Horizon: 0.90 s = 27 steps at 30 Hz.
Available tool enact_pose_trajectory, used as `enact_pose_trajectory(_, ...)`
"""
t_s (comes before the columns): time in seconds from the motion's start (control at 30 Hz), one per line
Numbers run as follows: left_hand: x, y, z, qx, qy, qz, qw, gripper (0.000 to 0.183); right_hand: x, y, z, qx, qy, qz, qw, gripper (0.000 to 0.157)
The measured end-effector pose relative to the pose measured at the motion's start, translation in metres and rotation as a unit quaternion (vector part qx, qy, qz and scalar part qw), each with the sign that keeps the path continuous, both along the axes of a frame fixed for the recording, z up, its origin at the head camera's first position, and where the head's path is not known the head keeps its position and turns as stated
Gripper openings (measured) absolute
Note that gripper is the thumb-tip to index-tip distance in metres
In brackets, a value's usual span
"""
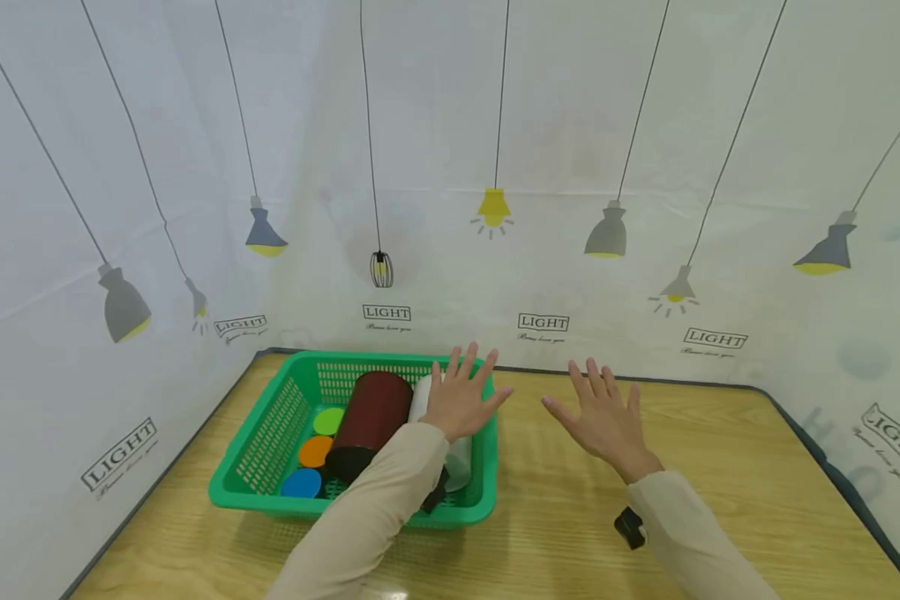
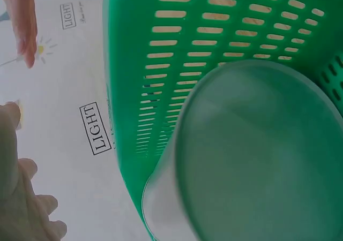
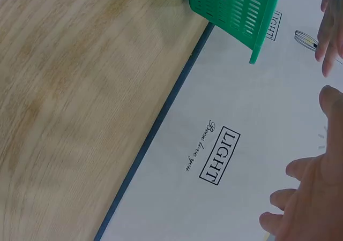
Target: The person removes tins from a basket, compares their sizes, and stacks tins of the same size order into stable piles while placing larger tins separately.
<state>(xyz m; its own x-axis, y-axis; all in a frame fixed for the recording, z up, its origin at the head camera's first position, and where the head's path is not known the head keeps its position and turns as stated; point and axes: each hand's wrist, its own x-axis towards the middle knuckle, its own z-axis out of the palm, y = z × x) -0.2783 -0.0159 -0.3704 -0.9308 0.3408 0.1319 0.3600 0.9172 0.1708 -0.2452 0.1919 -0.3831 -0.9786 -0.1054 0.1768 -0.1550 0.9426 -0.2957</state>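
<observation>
My left hand hovers above the right side of a green plastic basket, its fingers spread and nothing in them. Beneath it lies a whitish cylinder, partly covered by the hand and sleeve; its round, translucent-looking end fills much of the left wrist view. A dark red cylinder leans next to it in the basket. Lime green, orange and blue discs line the basket's left side. To the right of the basket my right hand is held over the table, fingers spread, holding nothing.
The basket stands on the left part of a wood-grain table with a dark edge. A white cloth backdrop printed with hanging lamps encloses the back and sides. Each wrist carries a small black device.
</observation>
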Motion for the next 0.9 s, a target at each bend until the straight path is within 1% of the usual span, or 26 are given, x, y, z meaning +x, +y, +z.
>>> enact_pose_trajectory(0.17, -0.002, -0.006, 0.001, 0.007, 0.001, -0.010, 0.9999, 0.063, 0.002, -0.001, 0.000, -0.013, 0.013, 0.007, 1.000, 0.082)
enact_pose_trajectory(0.43, -0.002, -0.019, 0.012, 0.006, 0.009, -0.014, 0.9998, 0.063, 0.006, -0.006, 0.003, -0.041, 0.030, 0.022, 0.998, 0.081)
enact_pose_trajectory(0.7, 0.006, -0.037, 0.019, 0.013, 0.011, -0.025, 0.9995, 0.062, 0.013, -0.010, 0.001, -0.093, 0.016, 0.031, 0.995, 0.079)
enact_pose_trajectory(0.9, 0.013, -0.052, 0.024, 0.023, 0.020, -0.036, 0.9989, 0.062, 0.019, -0.016, 0.001, -0.107, 0.013, 0.048, 0.993, 0.078)
